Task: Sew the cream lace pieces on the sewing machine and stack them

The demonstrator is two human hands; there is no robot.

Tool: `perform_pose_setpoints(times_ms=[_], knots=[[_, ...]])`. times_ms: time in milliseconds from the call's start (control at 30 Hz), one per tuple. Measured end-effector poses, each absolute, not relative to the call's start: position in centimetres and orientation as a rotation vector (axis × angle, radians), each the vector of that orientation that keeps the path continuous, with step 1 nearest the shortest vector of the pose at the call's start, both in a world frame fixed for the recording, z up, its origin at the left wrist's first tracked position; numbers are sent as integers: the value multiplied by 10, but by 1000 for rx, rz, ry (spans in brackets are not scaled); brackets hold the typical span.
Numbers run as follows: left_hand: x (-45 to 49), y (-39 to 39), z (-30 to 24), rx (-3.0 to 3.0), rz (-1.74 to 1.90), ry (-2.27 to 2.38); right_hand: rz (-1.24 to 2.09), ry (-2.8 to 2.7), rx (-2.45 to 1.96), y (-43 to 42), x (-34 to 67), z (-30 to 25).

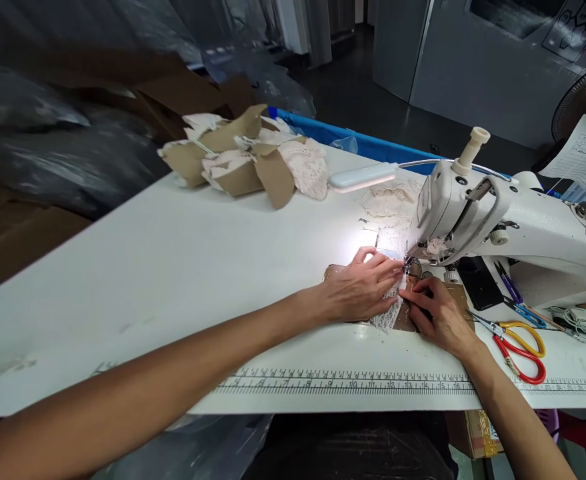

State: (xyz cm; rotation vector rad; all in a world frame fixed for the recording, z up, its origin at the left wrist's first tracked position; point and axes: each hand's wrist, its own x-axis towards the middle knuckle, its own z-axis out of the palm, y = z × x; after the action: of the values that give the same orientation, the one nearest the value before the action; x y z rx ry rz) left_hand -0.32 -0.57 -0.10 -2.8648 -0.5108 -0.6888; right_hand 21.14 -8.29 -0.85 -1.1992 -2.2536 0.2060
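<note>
A strip of white lace point(387, 319) lies under the needle area of a white sewing machine point(437, 207). My left hand point(363, 287) rests flat on the lace, fingers stretched toward the presser foot point(411, 267). At the lace's right edge, my right hand point(437, 313) has its fingers bent, with the fingertips closed on the edge; the exact grip is partly hidden. Brown material point(460, 300) shows beneath both hands. More lace point(390, 202) lies crumpled behind the needle, where a lamp lights the work brightly.
Scissors with yellow and red handles point(523, 343) lie right of my right hand. Blue-handled snips point(527, 315) and a black phone-like slab point(480, 283) sit under the machine arm. Bundled lace and brown pieces point(253, 160) are piled at the back. A printed ruler point(353, 383) runs along the front edge.
</note>
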Motion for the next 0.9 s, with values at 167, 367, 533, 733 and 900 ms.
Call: perform_pose_setpoints(times_ms=[167,367,533,733,900], knots=[[-3,-5,-2,-2874,-801,-337,185,-2263,-1190,-84,211,-9],[-9,-6,8,-2980,-666,-406,135,-2277,-1234,-85,210,-8],[-10,-7,9,-2991,-561,-460,96,-2289,-1290,-84,207,-4],[-7,-7,8,-2958,-498,-529,79,-2302,-1370,-80,203,-4],[-4,-7,7,-2936,-519,-595,53,-2299,-1358,-77,201,-3]])
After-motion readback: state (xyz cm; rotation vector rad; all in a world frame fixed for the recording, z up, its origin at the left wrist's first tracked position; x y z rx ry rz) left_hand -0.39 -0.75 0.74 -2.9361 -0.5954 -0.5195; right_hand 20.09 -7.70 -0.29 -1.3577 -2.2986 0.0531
